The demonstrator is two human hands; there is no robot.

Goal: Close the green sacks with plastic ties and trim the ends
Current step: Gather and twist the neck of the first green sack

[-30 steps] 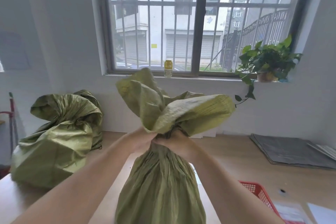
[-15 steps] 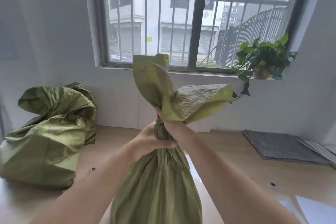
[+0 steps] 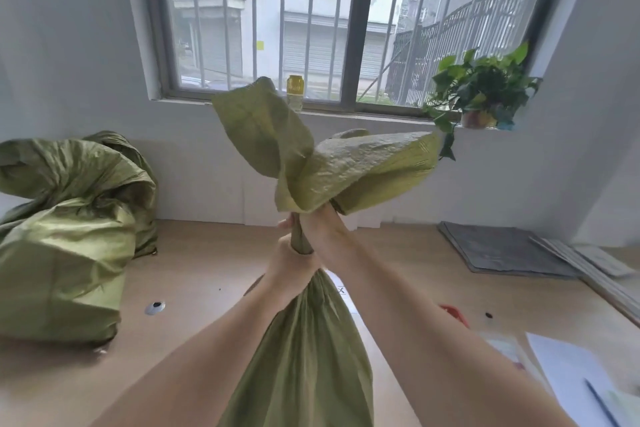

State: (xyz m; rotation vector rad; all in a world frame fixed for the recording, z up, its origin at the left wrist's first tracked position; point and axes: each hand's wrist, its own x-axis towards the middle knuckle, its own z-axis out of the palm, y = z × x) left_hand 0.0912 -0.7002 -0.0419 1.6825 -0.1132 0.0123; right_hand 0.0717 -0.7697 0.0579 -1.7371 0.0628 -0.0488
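- Pale wooden counter: carries both sacks. A grey folder stack and loose papers lie at its right side.
- Olive-green woven plastic sack: stands upright at the near middle of the counter, between the forearms. The body is creased in long vertical folds and narrows to a thin neck. Above the neck the mouth flares in two stiff, crumpled flaps.
- Second green woven sack: slumped at the counter's left by the wall, well apart. Whether it is tied cannot be told.
- Right hand: fingers curled tight round the upper neck, directly under the flaps.
- Left hand: fingers curled tight round the lower neck, just above the body.
- Twisted neck: a short rope-like run shows between the two hands.
- Finding: no plastic tie is visible and both hands are occupied.
- Risk, as judged: freeing one hand to fetch a tie could let the springy weave untwist and the mouth reopen.
- Risk, as judged: a tie set too near the flaps could slide off.
- Risk, as judged: the tall sack could topple if it is left unsupported.
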